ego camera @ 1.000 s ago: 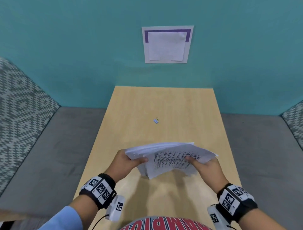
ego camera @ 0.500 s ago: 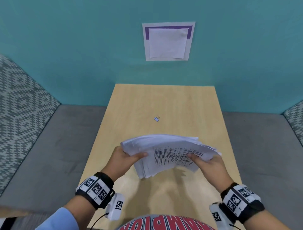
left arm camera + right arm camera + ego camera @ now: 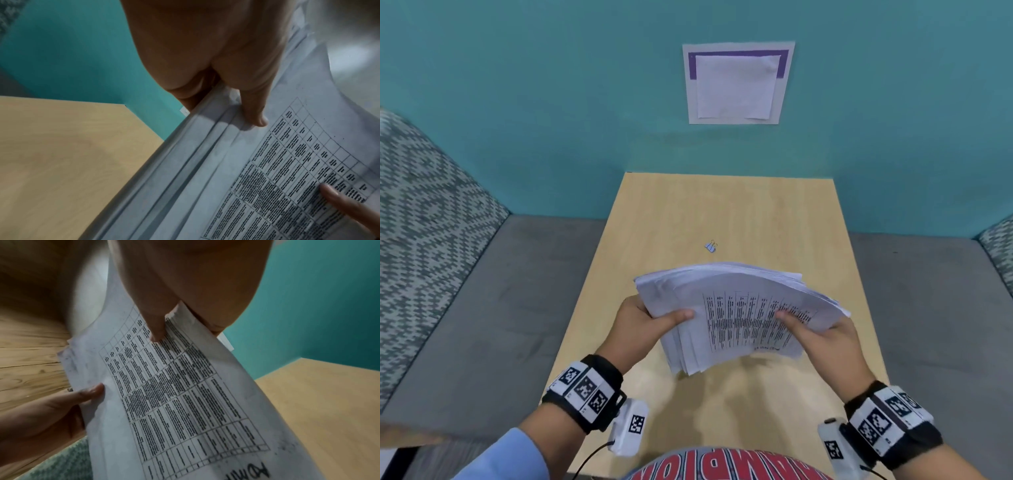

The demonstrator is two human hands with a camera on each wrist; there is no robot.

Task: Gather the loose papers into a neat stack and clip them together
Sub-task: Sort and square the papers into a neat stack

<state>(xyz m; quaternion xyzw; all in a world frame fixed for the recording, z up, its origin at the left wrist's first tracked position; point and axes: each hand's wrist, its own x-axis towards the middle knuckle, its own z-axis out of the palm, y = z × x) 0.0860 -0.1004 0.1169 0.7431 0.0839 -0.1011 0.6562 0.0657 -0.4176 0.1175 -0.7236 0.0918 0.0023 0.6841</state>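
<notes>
A thick, uneven stack of white papers (image 3: 736, 308) with a printed table on top is held above the wooden table (image 3: 732, 212). My left hand (image 3: 654, 320) grips its left edge, thumb on top. My right hand (image 3: 815, 329) grips the right edge, thumb on the print. The sheets are fanned and their edges do not line up. In the left wrist view my left hand (image 3: 246, 105) pinches the papers (image 3: 236, 178). In the right wrist view my right hand (image 3: 164, 324) pinches the papers (image 3: 174, 394). A small binder clip (image 3: 711, 246) lies on the table beyond the stack.
The table's far edge meets a teal wall bearing a pinned sheet (image 3: 738, 84). Grey upholstered seating (image 3: 482, 308) flanks the table on both sides, with patterned cushions (image 3: 424, 205) at the outer edges.
Both hands have carried the stack slightly forward and raised it, and its far edge has tipped up more. The clip has stayed where it was.
</notes>
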